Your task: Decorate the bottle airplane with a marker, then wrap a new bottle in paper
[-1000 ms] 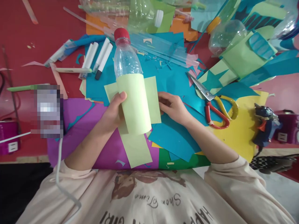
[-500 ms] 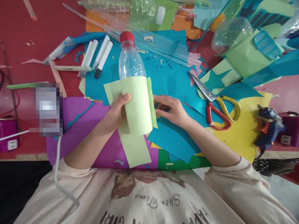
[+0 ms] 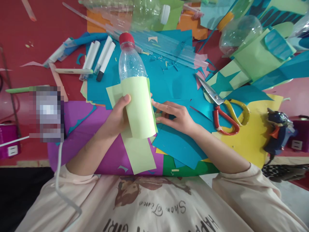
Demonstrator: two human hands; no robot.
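A clear plastic bottle [image 3: 132, 62] with a red cap [image 3: 126, 39] leans over the table's middle. Pale green paper [image 3: 138, 108] wraps its lower part. My left hand [image 3: 120, 112] grips the wrapped bottle from the left, thumb on the front, other fingers hidden behind. On the other side, my right hand [image 3: 175, 116] reaches the paper's right edge with fingers stretched and thumb apart; some fingertips are hidden behind the bottle. Beneath the bottle lies a pale green paper strip [image 3: 140, 158]. Blue paper sheets [image 3: 178, 145] lie under my right hand.
Scissors [image 3: 218, 100] with red and yellow handles lie at right, beside a dark blue glue gun [image 3: 277, 132]. White markers [image 3: 106, 59] sit at upper left, near a blurred-out device [image 3: 48, 112]. Other bottles [image 3: 241, 33] and clear sticks [image 3: 169, 48] lie farther back.
The bottle has shifted slightly left and tilted a little. The paper edge that stood out at its right now lies closer to it, and my right fingers have moved left against that side.
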